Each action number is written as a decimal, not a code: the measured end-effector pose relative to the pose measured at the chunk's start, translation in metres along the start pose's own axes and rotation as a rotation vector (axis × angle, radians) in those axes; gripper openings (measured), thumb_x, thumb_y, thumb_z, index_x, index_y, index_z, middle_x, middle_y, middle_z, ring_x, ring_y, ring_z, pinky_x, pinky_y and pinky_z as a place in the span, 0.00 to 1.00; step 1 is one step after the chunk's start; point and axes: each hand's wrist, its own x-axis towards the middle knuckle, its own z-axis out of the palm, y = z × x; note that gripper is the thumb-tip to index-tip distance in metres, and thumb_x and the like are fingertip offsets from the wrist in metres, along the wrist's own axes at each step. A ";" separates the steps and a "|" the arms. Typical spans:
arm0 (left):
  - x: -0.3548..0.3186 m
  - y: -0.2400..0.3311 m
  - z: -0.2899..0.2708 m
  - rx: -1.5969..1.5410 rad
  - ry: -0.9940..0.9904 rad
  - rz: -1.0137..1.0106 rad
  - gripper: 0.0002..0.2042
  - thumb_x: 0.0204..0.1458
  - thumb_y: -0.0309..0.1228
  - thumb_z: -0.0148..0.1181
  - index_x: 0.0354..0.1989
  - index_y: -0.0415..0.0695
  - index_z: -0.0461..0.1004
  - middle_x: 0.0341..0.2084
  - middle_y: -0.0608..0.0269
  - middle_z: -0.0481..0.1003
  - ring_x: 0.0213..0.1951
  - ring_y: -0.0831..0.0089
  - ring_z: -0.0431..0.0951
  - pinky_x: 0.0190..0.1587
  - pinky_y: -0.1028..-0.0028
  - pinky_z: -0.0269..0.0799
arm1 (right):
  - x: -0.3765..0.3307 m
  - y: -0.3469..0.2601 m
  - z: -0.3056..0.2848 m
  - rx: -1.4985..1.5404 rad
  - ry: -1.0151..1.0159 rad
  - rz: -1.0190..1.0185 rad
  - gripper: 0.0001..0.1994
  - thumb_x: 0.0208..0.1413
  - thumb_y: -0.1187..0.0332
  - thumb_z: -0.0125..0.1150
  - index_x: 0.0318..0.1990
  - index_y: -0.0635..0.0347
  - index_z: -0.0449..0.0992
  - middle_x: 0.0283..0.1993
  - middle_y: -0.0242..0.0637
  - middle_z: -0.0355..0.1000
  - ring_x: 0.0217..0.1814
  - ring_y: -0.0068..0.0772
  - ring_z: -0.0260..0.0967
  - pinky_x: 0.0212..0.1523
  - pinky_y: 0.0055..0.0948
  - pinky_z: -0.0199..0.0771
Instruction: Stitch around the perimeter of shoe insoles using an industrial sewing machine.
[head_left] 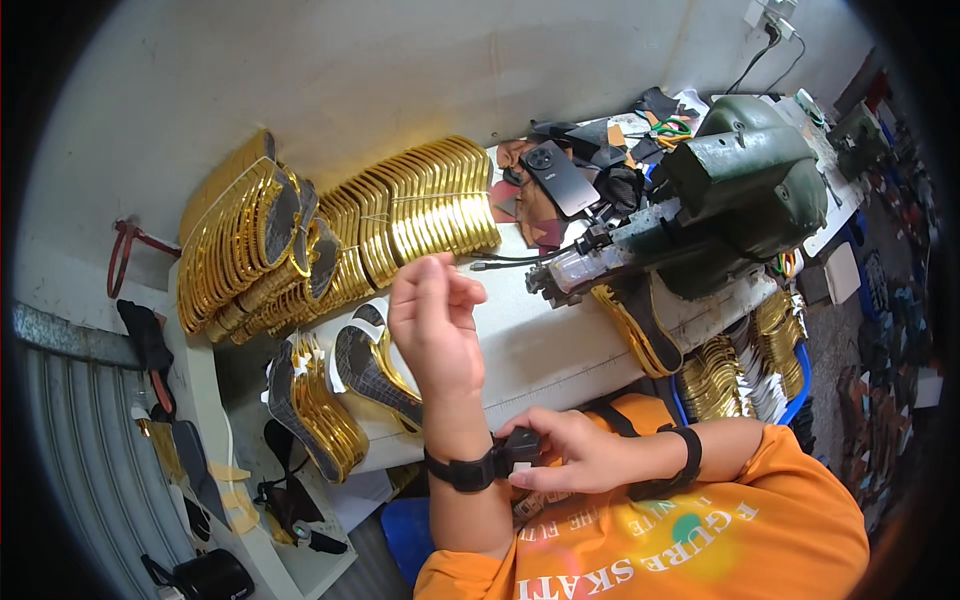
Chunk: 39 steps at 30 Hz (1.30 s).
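My left hand (437, 325) is raised over the front of the white work table, palm partly turned up. Its fingers are loosely bent and hold nothing. Around that wrist runs a black strap with a small boxy black wrist device (518, 452). My right hand (565, 450) pinches this device between thumb and fingers, and a black band circles the right wrist as well. Just left of my raised hand stand bundles of gold-edged, dark-topped shoe insoles (375, 360), (315, 420). A green sewing machine (735, 190) stands to the right, its head pointing toward my hands.
Long rows of gold insoles (400, 205) are stacked along the wall. A phone (558, 178) lies on leather scraps near green-handled scissors (672, 130). Another insole pair (640, 320) sits below the machine head. A blue-rimmed bin (800, 385) holds more insoles; a black mug (212, 575) is lower left.
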 end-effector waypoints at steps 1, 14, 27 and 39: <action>0.002 0.003 -0.003 -0.244 0.023 -0.079 0.06 0.65 0.31 0.54 0.41 0.42 0.75 0.25 0.67 0.74 0.26 0.77 0.70 0.35 0.70 0.70 | 0.002 -0.002 -0.001 0.016 -0.001 0.014 0.25 0.56 0.63 0.71 0.57 0.63 0.69 0.38 0.37 0.76 0.39 0.24 0.75 0.37 0.26 0.77; 0.003 -0.009 -0.056 -1.079 0.178 -0.338 0.07 0.67 0.30 0.50 0.39 0.41 0.73 0.20 0.71 0.64 0.25 0.80 0.65 0.38 0.73 0.66 | 0.020 -0.007 0.009 -0.076 -0.004 0.041 0.21 0.57 0.60 0.68 0.46 0.67 0.69 0.31 0.41 0.73 0.32 0.29 0.72 0.32 0.29 0.73; -0.024 0.009 -0.071 0.294 0.274 0.268 0.05 0.65 0.27 0.54 0.43 0.38 0.71 0.29 0.65 0.71 0.31 0.78 0.69 0.38 0.77 0.68 | 0.043 -0.006 -0.002 -0.359 -0.017 -0.038 0.29 0.60 0.49 0.61 0.54 0.70 0.69 0.42 0.56 0.77 0.42 0.52 0.78 0.44 0.42 0.78; -0.164 -0.037 -0.007 -0.110 -0.565 -0.508 0.45 0.48 0.32 0.72 0.71 0.38 0.48 0.62 0.51 0.63 0.60 0.59 0.70 0.62 0.58 0.68 | 0.091 -0.081 -0.045 0.002 0.534 -0.499 0.11 0.55 0.71 0.59 0.41 0.70 0.74 0.31 0.45 0.76 0.30 0.36 0.75 0.34 0.35 0.75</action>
